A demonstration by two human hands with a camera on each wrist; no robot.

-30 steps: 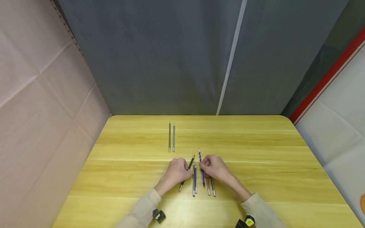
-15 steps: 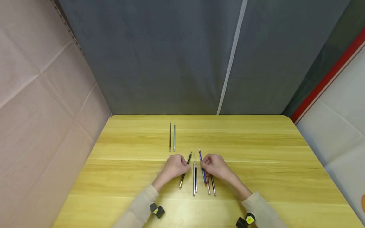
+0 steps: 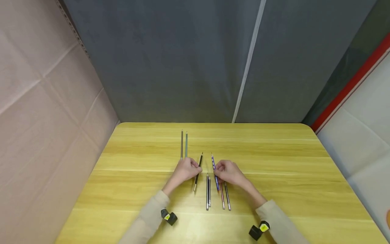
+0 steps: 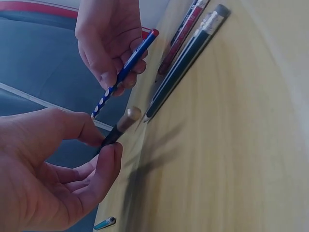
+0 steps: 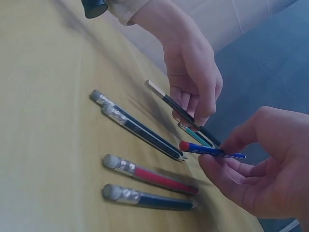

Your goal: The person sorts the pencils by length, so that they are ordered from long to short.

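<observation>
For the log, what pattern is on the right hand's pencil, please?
Blue with white dots, clearest in the right wrist view.

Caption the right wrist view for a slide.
Right hand pinches a blue pencil; left hand lifts a black pencil.

Black pencil (image 4: pixel 117 131) pinched in left hand (image 4: pixel 46 171); blue pencil (image 4: pixel 126 66) in right hand (image 4: pixel 108 38).

Just beyond my left hand (image 3: pixel 187 169), two pencils lie side by side on the yellow wooden table (image 3: pixel 274 162): a dark grey pencil (image 3: pixel 181 144) and a teal pencil (image 3: pixel 186 144). Between my hands, nearer to me, lies a touching pair of dark pencils (image 3: pixel 208 193). Under my right hand (image 3: pixel 228 172) lie a red pencil (image 3: pixel 222 200) and a navy pencil (image 3: pixel 228 200), erasers toward me. A grey curtain (image 3: pixel 182 61) hangs behind the table.
</observation>
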